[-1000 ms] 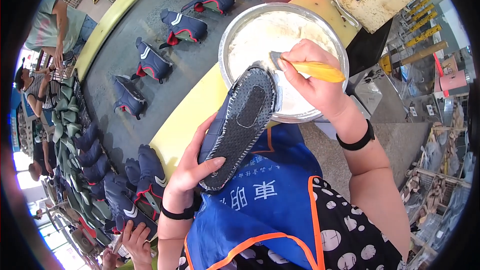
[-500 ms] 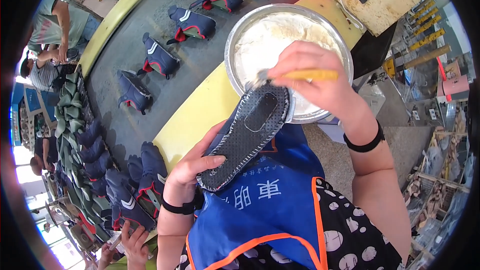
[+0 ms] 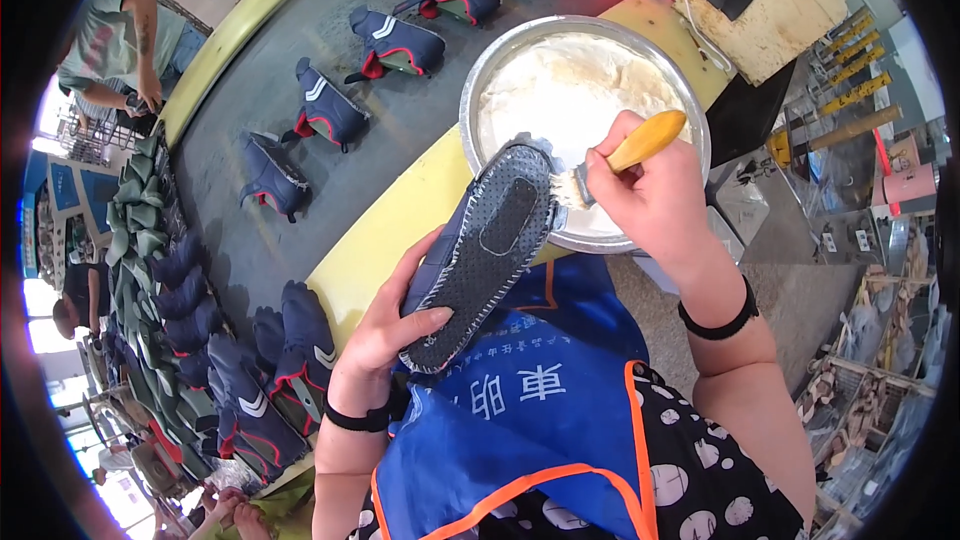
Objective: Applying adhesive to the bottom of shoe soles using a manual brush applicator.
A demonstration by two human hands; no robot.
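My left hand [image 3: 392, 325] is closed around the heel end of a dark shoe upper [image 3: 477, 250], thumb pressed on its black, perforated underside with white stitching along the edge. The upper is tilted, with its toe end over the near rim of a round metal basin [image 3: 466, 110] that contains a thick white paste [image 3: 545, 90]. My right hand [image 3: 650, 190] grips a brush [image 3: 648, 140] with a yellow wooden handle. Its whitish bristles meet the side edge of the upper near the toe.
Navy shoe uppers [image 3: 400, 43] with red trim stand in a row on a dark belt [image 3: 290, 280] with yellow borders. More uppers [image 3: 250, 405] and green shoe-shaped pieces [image 3: 140, 205] crowd the left. Another person's hands [image 3: 235, 510] are at lower left. A stained board [image 3: 775, 5] lies beyond the basin.
The brush has moved from the toe tip to the upper's right side edge, its handle now pointing up and right. Uppers on the belt have shifted slightly right. The other person's hands have moved lower.
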